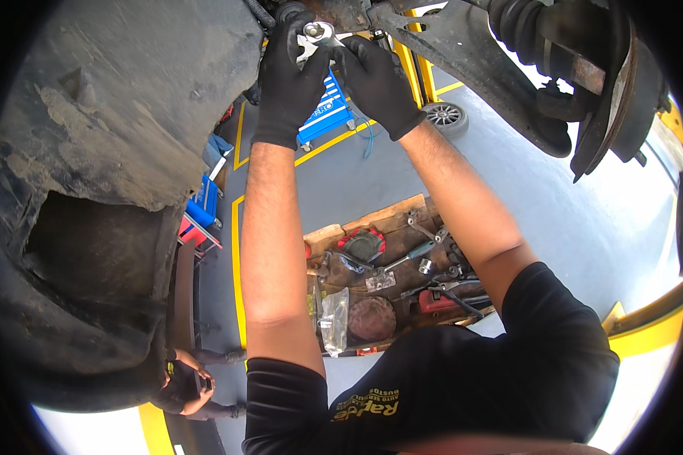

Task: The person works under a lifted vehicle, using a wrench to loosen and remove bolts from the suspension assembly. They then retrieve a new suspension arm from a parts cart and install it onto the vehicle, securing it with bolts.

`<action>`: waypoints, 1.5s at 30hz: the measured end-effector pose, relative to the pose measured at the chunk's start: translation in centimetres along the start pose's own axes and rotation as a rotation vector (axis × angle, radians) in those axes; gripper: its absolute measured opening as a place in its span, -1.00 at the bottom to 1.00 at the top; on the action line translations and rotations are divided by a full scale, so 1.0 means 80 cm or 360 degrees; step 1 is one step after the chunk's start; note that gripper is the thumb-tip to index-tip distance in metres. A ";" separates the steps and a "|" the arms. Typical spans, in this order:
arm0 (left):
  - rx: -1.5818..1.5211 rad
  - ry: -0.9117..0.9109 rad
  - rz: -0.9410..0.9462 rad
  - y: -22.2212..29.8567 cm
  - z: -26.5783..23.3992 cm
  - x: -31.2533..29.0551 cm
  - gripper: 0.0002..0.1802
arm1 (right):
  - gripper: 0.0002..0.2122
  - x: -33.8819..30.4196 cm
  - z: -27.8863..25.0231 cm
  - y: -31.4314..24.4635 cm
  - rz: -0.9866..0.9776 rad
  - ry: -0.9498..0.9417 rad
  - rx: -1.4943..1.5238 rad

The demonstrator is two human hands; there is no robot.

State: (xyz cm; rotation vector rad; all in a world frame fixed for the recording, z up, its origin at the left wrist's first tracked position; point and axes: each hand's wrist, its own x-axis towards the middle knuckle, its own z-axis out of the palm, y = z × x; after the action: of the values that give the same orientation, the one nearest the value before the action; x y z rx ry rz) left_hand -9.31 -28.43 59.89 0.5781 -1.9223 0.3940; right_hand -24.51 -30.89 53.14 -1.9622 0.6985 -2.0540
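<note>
Both my hands are raised under the car at the top of the view, in black gloves. A shiny silver metal part with a round end point(318, 32) sits between them. My left hand point(287, 87) is closed around its left side, with the thumb below it. My right hand point(378, 82) grips from the right, its thumb and fingers meeting at the part's lower edge; the fingertips are partly hidden. Just above is the dark, dirty underside of the suspension point(349, 14). I cannot tell whether the silver part is attached there.
A wheel-well liner point(129, 98) fills the left; a suspension arm point(470, 72) and brake disc point(611, 98) hang right. Below stands a wooden tool tray point(326, 236) holding a ratchet point(408, 256) and other tools. Blue tool cart point(330, 110), loose wheel point(446, 115) and another person point(193, 385) are beyond.
</note>
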 end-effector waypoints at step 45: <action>-0.0274 0.0075 -0.0095 0.007 0.005 -0.001 -0.59 | -0.78 0.005 -0.004 -0.009 -0.0427 0.0123 -0.0553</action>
State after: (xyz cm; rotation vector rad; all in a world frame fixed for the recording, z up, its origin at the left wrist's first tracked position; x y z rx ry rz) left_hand -9.92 -28.17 59.62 0.5075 -1.8674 0.1998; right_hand -24.71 -30.38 53.81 -2.2816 0.9045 -2.3024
